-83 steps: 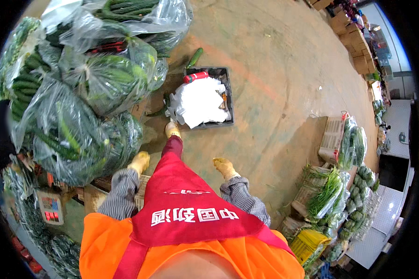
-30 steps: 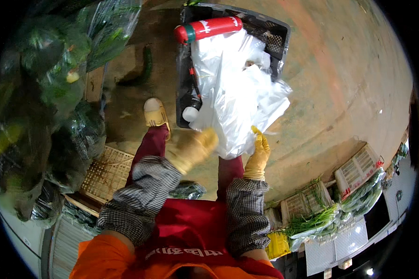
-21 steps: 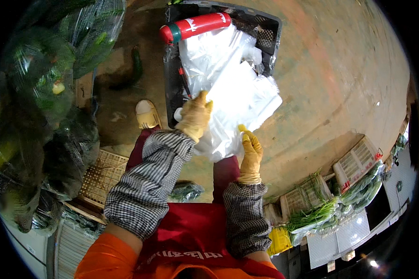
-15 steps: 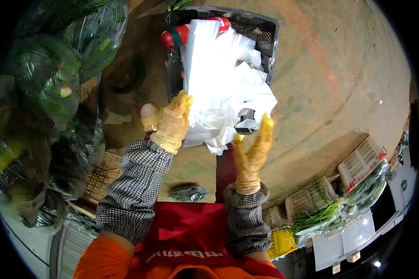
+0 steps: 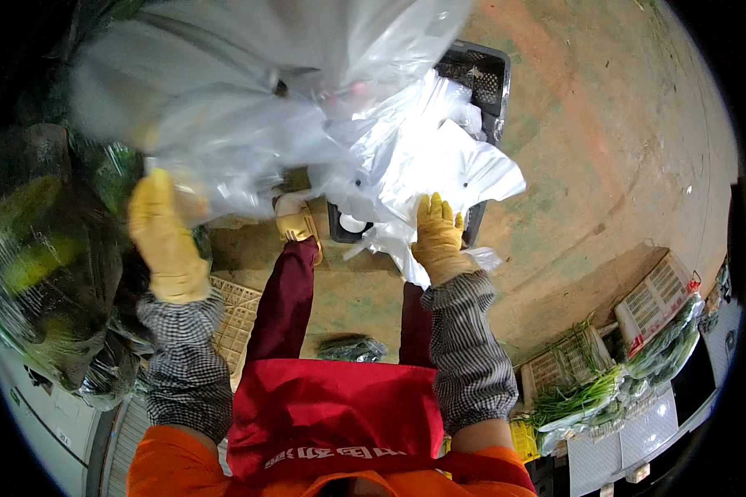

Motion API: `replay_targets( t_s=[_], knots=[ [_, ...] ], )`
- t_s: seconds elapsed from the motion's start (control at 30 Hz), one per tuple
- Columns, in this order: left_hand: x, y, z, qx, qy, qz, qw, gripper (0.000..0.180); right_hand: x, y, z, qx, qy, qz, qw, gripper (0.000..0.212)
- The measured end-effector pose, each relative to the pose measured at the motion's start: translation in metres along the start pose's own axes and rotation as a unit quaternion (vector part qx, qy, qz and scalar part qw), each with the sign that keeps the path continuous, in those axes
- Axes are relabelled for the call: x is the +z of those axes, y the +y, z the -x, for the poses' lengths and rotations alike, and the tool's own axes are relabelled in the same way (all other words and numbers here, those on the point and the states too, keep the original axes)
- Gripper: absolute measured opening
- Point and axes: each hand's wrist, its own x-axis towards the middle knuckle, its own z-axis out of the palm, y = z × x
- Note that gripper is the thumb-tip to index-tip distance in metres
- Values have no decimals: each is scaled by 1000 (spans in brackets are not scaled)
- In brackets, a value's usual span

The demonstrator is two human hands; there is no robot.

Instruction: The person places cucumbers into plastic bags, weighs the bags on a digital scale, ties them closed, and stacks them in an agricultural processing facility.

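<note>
A large translucent plastic bag (image 5: 224, 116), blurred by motion, spreads through the air from upper left to top centre. My left hand (image 5: 167, 244), in a yellow glove, is closed at the bag's lower left edge. White plastic bags (image 5: 423, 157) lie in a loose heap over a black crate (image 5: 491, 87), covering much of it. On the heap's near edge rests my right hand (image 5: 439, 236), also gloved in yellow, its fingers stretched out over the plastic. The red roll-like object in the crate is mostly hidden behind the raised bag.
Vegetables wrapped in clear plastic (image 5: 50, 273) are piled at left, beside a beige slatted crate (image 5: 236, 319). My foot (image 5: 294, 217) stands left of the black crate. A small wrapped bundle (image 5: 352, 348) lies between my legs. More crates (image 5: 659, 300) and green stalks (image 5: 580, 396) are at lower right.
My left hand has swung left, and a bag has come up off the heap and spread open in the air. My right hand has moved slightly left onto the heap.
</note>
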Motion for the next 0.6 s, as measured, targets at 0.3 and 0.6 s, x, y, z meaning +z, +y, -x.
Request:
replay_targets(
  t_s=[0.3,0.6],
  knots=[
    [34,-8,60,-111,-133,153,973,13,-128,-35,20,-153,-30,-750,643,36],
    [47,-22,73,-91,-223,102,965,29,-135,-62,21,37,-103,-875,471,6]
  ],
)
